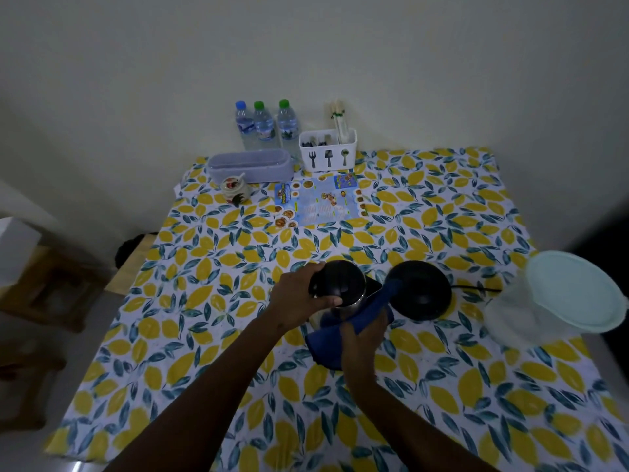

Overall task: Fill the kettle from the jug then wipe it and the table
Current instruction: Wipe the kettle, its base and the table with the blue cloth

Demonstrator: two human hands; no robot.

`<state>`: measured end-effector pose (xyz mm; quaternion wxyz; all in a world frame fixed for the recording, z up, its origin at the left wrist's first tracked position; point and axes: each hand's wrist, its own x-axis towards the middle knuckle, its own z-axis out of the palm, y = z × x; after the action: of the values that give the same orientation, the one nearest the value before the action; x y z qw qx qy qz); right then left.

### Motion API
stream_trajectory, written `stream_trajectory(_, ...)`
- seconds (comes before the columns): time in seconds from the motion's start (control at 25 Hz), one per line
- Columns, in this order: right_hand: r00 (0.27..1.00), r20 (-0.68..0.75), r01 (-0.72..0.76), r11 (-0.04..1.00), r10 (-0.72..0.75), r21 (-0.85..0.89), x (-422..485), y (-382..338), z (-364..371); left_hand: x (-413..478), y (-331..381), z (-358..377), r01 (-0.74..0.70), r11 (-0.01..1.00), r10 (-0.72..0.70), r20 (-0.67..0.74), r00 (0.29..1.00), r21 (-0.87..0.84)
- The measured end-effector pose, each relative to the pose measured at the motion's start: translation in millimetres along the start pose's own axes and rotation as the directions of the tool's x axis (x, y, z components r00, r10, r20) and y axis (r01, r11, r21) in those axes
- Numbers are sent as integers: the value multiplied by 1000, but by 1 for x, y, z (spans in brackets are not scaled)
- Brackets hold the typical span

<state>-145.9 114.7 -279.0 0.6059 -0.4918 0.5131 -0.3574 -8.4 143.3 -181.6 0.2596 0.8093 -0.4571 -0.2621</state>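
The kettle, steel-bodied with a black lid, stands at the middle of the lemon-print table. My left hand grips it around the lid from the left. My right hand presses a blue cloth against the kettle's near right side; the cloth hangs down onto the table. The kettle's black round base lies just to the right, its cord running right. The translucent jug with a pale green lid stands at the right edge.
At the back stand three water bottles, a white cutlery holder, a lidded grey box, a small ceramic jar and a printed menu sheet. A wooden stool is at the left.
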Motion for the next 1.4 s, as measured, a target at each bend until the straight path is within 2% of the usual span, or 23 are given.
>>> stream_trajectory(0.12,994,20,107,984,-105,-141,-10,2,-1,0,0,0,9,1000,-9,23,1000,-5)
stream_trajectory(0.2,986,63,163,972,-154,-172,-4,10,-9,0,-1,1,20,1000,-20,23,1000,-2)
stream_trajectory(0.32,994,67,99,974,-87,-205,2,14,-18,0,-2,-1,31,1000,-31,33,999,0)
stream_trajectory(0.4,996,55,82,985,-74,-154,6,10,-19,-1,-1,-1,29,1000,-29,33,999,11)
stream_trajectory(0.52,991,117,73,995,-65,-66,14,2,-23,0,-2,-1,29,1000,-29,37,999,11)
stream_trajectory(0.68,971,221,-103,993,90,50,43,-10,-37,0,-2,-3,32,999,-32,41,999,4)
stream_trajectory(0.76,950,273,-168,985,150,44,59,-15,-44,-1,-1,-3,29,1000,-29,31,999,2)
stream_trajectory(0.88,940,265,-211,977,215,-41,73,-12,-47,2,-3,-3,23,1000,-23,19,1000,-14)
stream_trajectory(1.08,976,215,19,964,40,-265,39,15,-47,-1,-4,2,20,1000,-20,1,1000,13)
stream_trajectory(1.24,988,152,34,955,11,-294,15,20,-42,-5,-11,0,-49,999,49,-24,999,-8)
stream_trajectory(1.32,988,145,96,937,-49,-336,15,15,-50,-10,-28,-4,-38,996,39,7,999,-85)
stream_trajectory(1.4,983,123,174,883,-134,-435,15,10,-57,-11,-46,-9,-18,997,20,19,1000,-79)
